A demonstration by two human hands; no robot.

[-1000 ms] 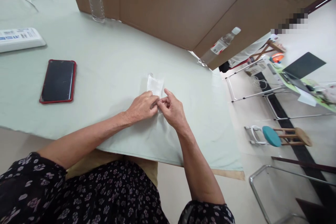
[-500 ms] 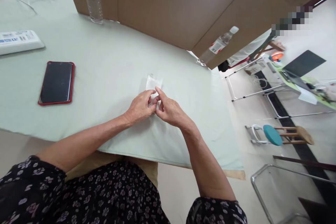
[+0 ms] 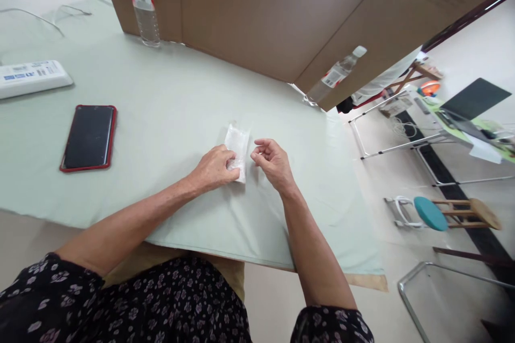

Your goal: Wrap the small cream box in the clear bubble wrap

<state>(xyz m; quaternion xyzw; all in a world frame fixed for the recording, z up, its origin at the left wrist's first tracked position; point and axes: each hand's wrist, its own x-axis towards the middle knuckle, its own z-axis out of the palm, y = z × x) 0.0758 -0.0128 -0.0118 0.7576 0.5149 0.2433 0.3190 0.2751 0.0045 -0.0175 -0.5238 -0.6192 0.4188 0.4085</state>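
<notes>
A small clear plastic packet lies on the pale green table cover in front of me. My left hand rests on the table with its fingers curled onto the packet's near left edge, holding it down. My right hand hovers just to the right of the packet, a small gap away, with thumb and forefinger pinched together and the other fingers curled. Whether anything sits in that pinch I cannot make out.
A dark phone in a red case lies at the left, a white power strip beyond it. Two water bottles stand by brown panels at the back. Stools, metal frames and a laptop desk are at the right.
My right hand has drawn away to the right from the packet, where both hands were pinching together before. The left hand stays on the packet.
</notes>
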